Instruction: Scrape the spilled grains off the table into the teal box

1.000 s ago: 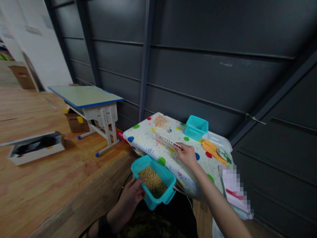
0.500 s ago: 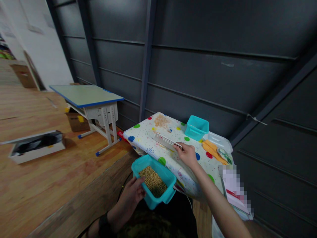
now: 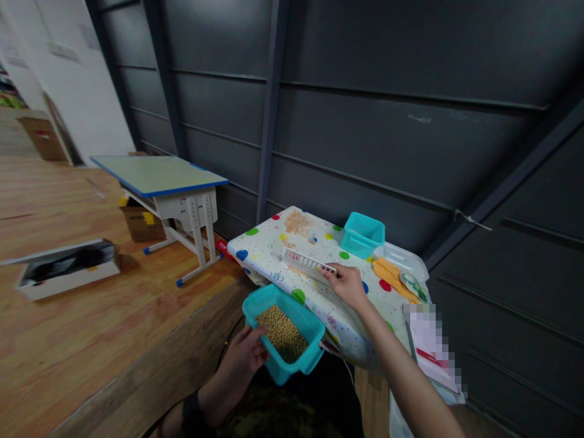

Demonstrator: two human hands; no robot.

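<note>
My left hand (image 3: 241, 364) grips the near-left rim of a turquoise plastic bin (image 3: 314, 331), thumb over the edge. Inside the bin lies a heap of round, tan beans (image 3: 283, 330) that look like soybeans. The bin hangs at the table's front edge, above my lap. My right hand (image 3: 345, 281) is closed on one end of a white slotted plastic strip (image 3: 306, 263), held slanting over the tablecloth. Scattered pale grains (image 3: 296, 271) lie along its lower edge. A larger patch of pale grains (image 3: 297, 222) lies toward the table's far left corner.
The dotted tablecloth (image 3: 260, 243) covers the table. At the back stand a second turquoise bin (image 3: 364, 234) and a clear plastic lid (image 3: 406, 261). An orange cloth (image 3: 393, 280) and a papered clipboard (image 3: 431, 350) lie on the right. A dark panelled wall (image 3: 365, 140) borders the table; a desk (image 3: 159, 173) stands left.
The slotted strip in my right hand has tipped a little and moved slightly downward, showing more of its slotted face. My left hand and the bin stay in place.
</note>
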